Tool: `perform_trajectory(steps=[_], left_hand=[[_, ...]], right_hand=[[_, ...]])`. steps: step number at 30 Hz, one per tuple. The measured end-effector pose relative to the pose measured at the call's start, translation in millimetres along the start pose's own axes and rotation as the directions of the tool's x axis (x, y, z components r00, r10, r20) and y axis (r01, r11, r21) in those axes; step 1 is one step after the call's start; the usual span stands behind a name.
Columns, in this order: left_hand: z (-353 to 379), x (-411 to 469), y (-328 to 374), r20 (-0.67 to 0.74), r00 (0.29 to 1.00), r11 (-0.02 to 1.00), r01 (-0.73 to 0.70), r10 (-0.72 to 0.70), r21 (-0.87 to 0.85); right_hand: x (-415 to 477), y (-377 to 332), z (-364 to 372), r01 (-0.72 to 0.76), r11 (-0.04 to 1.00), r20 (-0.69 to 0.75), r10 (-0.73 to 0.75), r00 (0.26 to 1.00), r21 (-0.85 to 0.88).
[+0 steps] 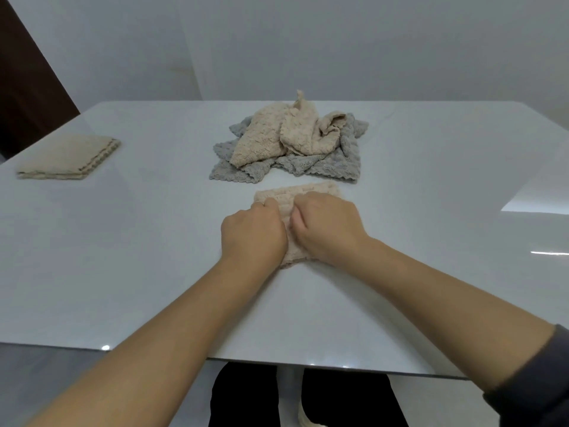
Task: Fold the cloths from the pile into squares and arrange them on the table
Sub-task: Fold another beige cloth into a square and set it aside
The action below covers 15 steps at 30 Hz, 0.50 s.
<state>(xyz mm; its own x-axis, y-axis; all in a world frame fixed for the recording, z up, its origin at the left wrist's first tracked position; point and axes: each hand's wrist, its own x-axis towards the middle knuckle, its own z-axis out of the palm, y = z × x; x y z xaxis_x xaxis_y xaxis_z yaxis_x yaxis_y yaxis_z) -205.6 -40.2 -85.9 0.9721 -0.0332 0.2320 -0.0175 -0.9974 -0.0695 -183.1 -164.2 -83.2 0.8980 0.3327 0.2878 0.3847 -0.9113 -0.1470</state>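
Cloth point(308, 191), beige: where is it?
— On the table point(123, 241), just before the pile point(292, 140), under both hands.
— Hands?
— Left hand point(252, 232) and right hand point(329, 229) side by side, fingers curled, gripping its layers.
— Risk?
— An uneven pull could skew the fold; thick fabric may spring open on release.

The glossy, smooth white table point(123, 257) mirrors light, while the beige and grey heaped cloths point(289, 143) and the folded beige cloth point(69, 157) look nubbly, matt terry.

Plain indoor room, glossy white table point(123, 272), bare pale walls point(369, 41), dark brown panel point(24, 87)
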Motion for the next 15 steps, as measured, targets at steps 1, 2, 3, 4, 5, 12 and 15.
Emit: perform_trajectory(steps=[1,2,3,4,5,12,15], left_hand=[[-2,-1,-3,-0.007,1.000,0.997,0.023,-0.024,-0.075],[-4,-1,-7,0.003,0.998,0.982,0.063,-0.063,-0.176],[-5,0,-13,0.030,0.993,0.950,0.115,-0.111,-0.291],[-6,1,-19,0.072,0.985,0.896,0.175,-0.159,-0.408],[-7,2,-24,0.125,0.971,0.819,0.240,-0.205,-0.522],[-23,24,-21,0.607,0.771,0.054,0.626,-0.191,-0.778],[-25,29,-14,0.620,0.774,0.077,0.631,-0.131,-0.772]], right_hand=[[-1,7,-4,-0.012,1.000,-0.036,0.012,0.999,0.018],[-2,15,-7,-0.035,0.999,-0.054,0.037,0.998,0.032],[-4,23,-8,-0.070,0.997,-0.036,0.072,0.997,0.046],[-6,30,-8,-0.109,0.992,0.020,0.108,0.994,0.060],[-9,36,-7,-0.143,0.987,0.106,0.135,0.985,0.068],[-17,46,8,-0.226,0.966,0.299,0.182,0.937,0.122],[-18,45,3,-0.217,0.962,0.298,0.162,0.941,0.162]])
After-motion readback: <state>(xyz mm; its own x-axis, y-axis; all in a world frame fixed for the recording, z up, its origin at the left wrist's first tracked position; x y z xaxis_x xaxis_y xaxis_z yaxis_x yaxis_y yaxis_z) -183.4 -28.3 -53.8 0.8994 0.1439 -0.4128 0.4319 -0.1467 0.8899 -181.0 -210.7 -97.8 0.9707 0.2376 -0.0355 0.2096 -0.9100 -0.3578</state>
